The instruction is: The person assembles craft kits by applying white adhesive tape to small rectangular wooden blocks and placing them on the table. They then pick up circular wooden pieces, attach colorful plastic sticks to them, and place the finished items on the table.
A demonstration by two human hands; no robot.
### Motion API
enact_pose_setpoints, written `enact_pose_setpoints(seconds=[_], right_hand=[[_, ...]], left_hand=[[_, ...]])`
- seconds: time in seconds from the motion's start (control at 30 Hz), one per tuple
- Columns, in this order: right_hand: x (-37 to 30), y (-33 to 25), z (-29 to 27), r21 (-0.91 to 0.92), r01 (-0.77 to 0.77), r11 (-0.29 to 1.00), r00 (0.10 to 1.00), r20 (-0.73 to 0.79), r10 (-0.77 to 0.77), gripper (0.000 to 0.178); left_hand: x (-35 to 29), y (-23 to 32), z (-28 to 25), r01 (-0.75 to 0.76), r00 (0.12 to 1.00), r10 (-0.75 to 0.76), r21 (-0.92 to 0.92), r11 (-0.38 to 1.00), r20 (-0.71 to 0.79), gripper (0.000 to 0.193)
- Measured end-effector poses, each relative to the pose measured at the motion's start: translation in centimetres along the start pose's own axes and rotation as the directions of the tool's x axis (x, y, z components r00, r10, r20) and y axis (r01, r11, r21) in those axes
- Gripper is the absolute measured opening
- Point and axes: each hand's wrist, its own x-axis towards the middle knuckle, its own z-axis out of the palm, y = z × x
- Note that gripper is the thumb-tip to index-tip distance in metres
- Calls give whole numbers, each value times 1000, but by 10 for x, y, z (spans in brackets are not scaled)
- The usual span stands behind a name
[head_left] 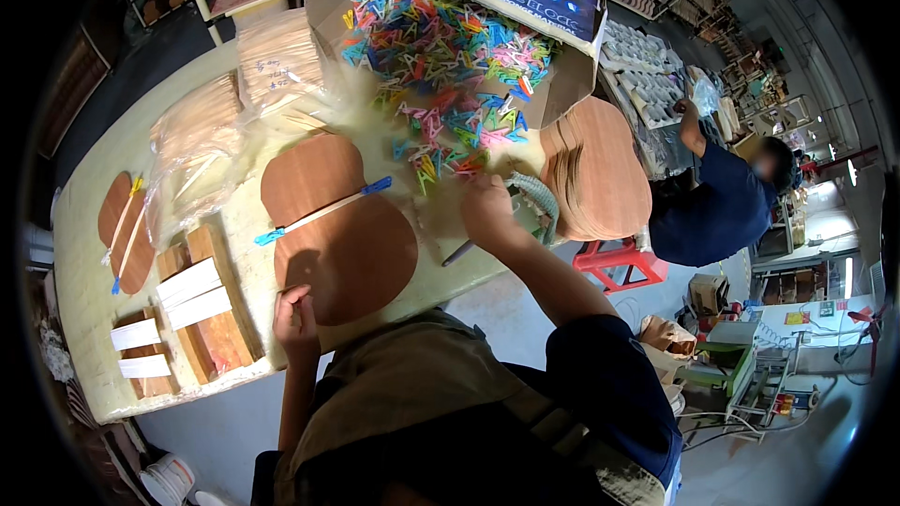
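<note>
A brown guitar-shaped wooden panel [342, 267] lies on the table in front of me. A pale wooden strip [323, 213] crosses its waist, with a blue clothespin [269, 237] at one end and another blue clothespin [376, 185] at the other. My left hand [297, 319] is by the panel's near left edge, its fingers curled together; I see nothing in them. My right hand [489, 211] is closed at the near side of many loose coloured clothespins [450, 66], its fingertips blurred. Whatever it pinches is hidden. A dark rod [457, 253] lies just below it.
Guitar-shaped panels [600, 169] are stacked at right, beside a cardboard box [328, 0]. Bagged wooden strips [197, 136] lie at left, near a smaller panel [127, 234] and wooden blocks [217, 295] with white bands. A red stool [619, 262] and a person [722, 192] are beyond.
</note>
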Motion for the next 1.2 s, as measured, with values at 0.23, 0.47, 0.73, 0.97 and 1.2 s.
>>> enact_pose_setpoints(seconds=[0.23, 0.47, 0.73, 0.97, 1.2], right_hand=[[-104, -12, 57, 934, -265, -240, 569, 352, 743, 51], [-86, -12, 100, 748, -39, -663, 429, 612, 665, 95], [-62, 44, 131, 864, -64, -500, 475, 467, 746, 60], [-77, 16, 115, 944, -275, -181, 390, 281, 877, 51], [2, -44, 78, 852, -217, 477, 872, -51, 487, 42]], left_hand=[[-12, 18, 21, 212, 973, -200, -94, 973, 118, 12], [10, 51, 61, -65, 954, 100, -132, 989, 283, 13], [3, 47, 61, -42, 939, 80, -119, 992, 335, 11], [-10, 44, 46, 116, 956, -99, -46, 992, 275, 11], [-20, 33, 18, 242, 959, -222, -102, 965, 176, 8]])
